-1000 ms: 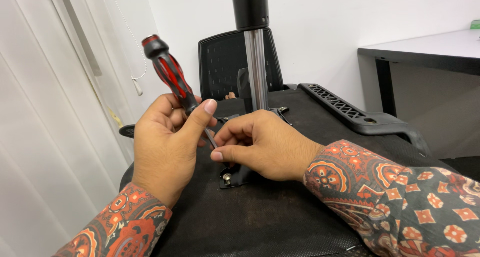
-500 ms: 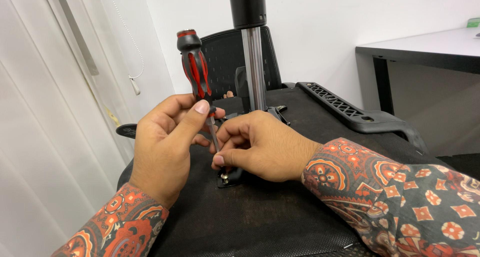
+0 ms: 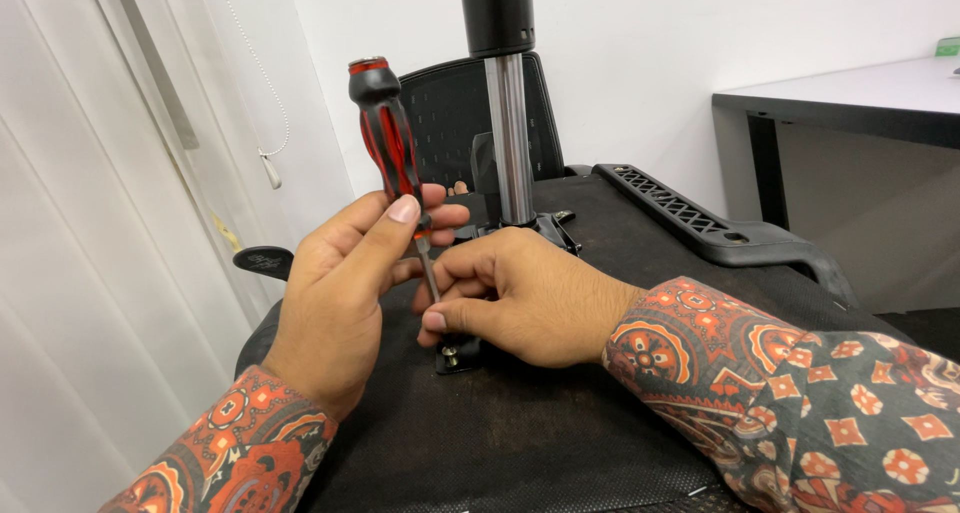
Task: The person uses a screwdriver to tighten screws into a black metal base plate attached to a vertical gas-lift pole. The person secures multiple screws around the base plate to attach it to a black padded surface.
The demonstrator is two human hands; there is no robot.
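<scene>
My left hand point(image 3: 345, 288) grips a red and black screwdriver point(image 3: 388, 143) near the base of its handle and holds it almost upright. The metal shaft runs down between my two hands to a screw point(image 3: 451, 354) on a black metal bracket point(image 3: 462, 358). My right hand point(image 3: 525, 298) rests on the bracket, with its fingertips pinched around the lower shaft just above the screw. Both sit on the black fabric underside of an overturned office chair seat point(image 3: 520, 433).
The chair's gas cylinder point(image 3: 508, 123) rises right behind my hands. A black armrest point(image 3: 720, 228) lies to the right, and the mesh backrest point(image 3: 450, 113) stands behind. A grey desk point(image 3: 850, 98) is at far right, white blinds point(image 3: 100, 223) at left.
The screwdriver swung from leaning left to nearly upright, and its handle moved right. My right hand stayed on the bracket, holding the shaft.
</scene>
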